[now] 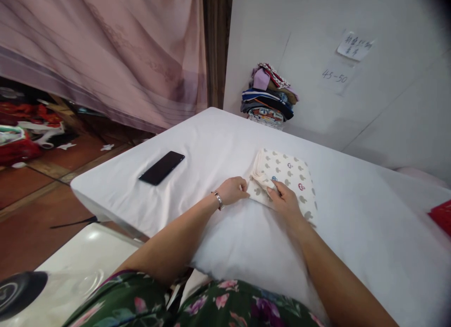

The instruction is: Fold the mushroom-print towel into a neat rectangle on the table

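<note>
A folded cream cloth (pixel 289 174) printed with grey mouse-head shapes and a few coloured figures lies on the white-covered table in front of me. Its layers show along the left side. My left hand (pixel 233 190), with a bracelet at the wrist, pinches the near left corner of the cloth. My right hand (pixel 284 201) is closed on a turned-up fold at the near edge, thumb and fingers together. Part of the cloth is hidden under the right hand and forearm.
A black phone (pixel 162 167) lies on the table (pixel 200 134) to the left. A stack of folded clothes (pixel 269 94) stands at the back by the wall. Something red (pixel 441 216) sits at the right edge. A white stool or bench (pixel 88 252) is at lower left.
</note>
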Tool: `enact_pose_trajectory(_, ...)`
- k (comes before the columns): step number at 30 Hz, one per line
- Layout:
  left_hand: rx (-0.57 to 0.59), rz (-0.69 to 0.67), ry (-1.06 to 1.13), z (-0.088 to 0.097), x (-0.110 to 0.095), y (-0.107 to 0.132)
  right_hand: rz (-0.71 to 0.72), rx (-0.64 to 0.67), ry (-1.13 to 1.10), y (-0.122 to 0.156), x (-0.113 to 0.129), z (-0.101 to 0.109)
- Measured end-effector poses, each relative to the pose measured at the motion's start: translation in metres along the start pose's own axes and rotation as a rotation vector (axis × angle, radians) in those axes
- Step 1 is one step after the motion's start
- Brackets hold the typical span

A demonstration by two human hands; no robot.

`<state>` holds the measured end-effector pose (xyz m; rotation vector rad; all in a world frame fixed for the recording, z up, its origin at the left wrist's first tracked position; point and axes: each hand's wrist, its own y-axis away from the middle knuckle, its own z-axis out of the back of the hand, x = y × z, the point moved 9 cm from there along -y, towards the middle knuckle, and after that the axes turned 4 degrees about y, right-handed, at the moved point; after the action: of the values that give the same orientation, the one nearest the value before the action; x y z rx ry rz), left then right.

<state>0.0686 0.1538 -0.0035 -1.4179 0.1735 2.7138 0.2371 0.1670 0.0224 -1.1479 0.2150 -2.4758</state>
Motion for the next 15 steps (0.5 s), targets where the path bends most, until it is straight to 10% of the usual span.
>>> enact_pose_trajectory(15,0.052,0.046,0.297,-0.007,0.011,-0.004,0.034,0.004,0.039,0.003,0.007,0.002)
